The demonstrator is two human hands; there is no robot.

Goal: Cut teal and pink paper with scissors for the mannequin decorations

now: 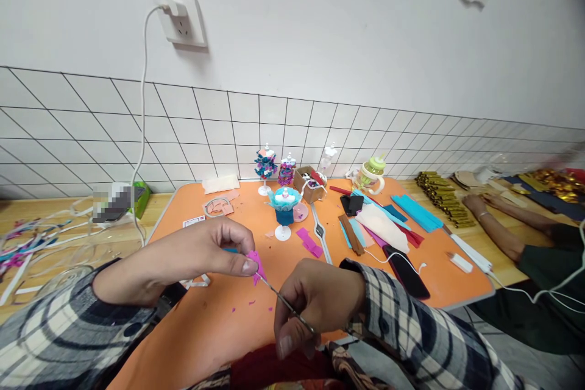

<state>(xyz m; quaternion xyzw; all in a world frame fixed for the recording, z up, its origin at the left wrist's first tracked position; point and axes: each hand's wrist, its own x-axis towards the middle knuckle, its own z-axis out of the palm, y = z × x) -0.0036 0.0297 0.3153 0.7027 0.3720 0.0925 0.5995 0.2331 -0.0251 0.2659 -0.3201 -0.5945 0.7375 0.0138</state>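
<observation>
My left hand (219, 250) pinches a small piece of magenta crepe paper (256, 268) between thumb and finger, above the orange table. My right hand (311, 301) is closed around a slim metal tool (286, 304), seen edge-on, so its exact kind is unclear. The tool's tip touches the paper or lies right by it. Beyond my hands stands a small white dress form (283, 233) dressed in blue paper (284, 216) with a light-blue ruffle. More magenta paper (309, 242) lies to its right, and tiny magenta scraps (251, 302) are scattered below my left hand.
Two decorated dress forms (265, 166) and a bare one (329, 158) stand behind, beside a small box (311, 186). Rightward are coloured paper strips (417, 212), a phone (406, 273), a green-lidded bottle (371, 174) and a white cable. A co-worker's arms (498, 225) rest farther right.
</observation>
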